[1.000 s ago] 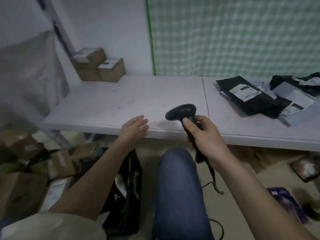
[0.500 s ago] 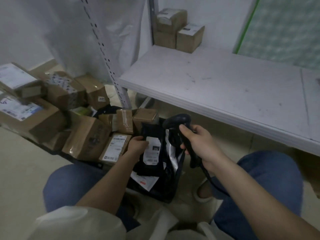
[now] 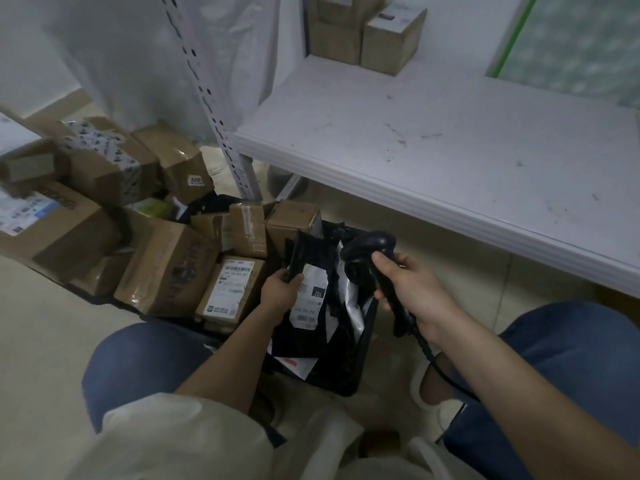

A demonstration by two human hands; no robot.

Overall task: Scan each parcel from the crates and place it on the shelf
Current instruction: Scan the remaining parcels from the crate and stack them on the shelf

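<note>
A black plastic mailer bag with a white printed label (image 3: 309,295) is pinched at its left edge by the left hand (image 3: 280,289), thumb on the front face and fingers curled behind it. The bag is held partly raised out of a dark open-topped crate (image 3: 360,358) that stands on the floor between the knees, with other black and silver mailers packed around it inside. The bag's long axis runs up and down in the head view, leaning slightly away from the person, and the label faces up toward the camera.

A black handheld barcode scanner with a trailing cable (image 3: 375,268) is gripped by the right hand (image 3: 414,289), the fingers wrapped round the handle and the thumb laid along its upper side. The scanner head is held just to the right of the bag's top and seems to be aimed down and left, so the label lies near it, to the left of and below the scanner head. The coming scan is judged to turn on this relation: the label probably needs to be brought squarely before the scanner head, or the right wrist turned further left.

The white shelf board (image 3: 467,161) lies above and to the right of the crate, nearer the right hand, with two small cardboard boxes (image 3: 367,32) at its far corner. Brown cardboard parcels (image 3: 166,268) are heaped to the left of the crate.
</note>
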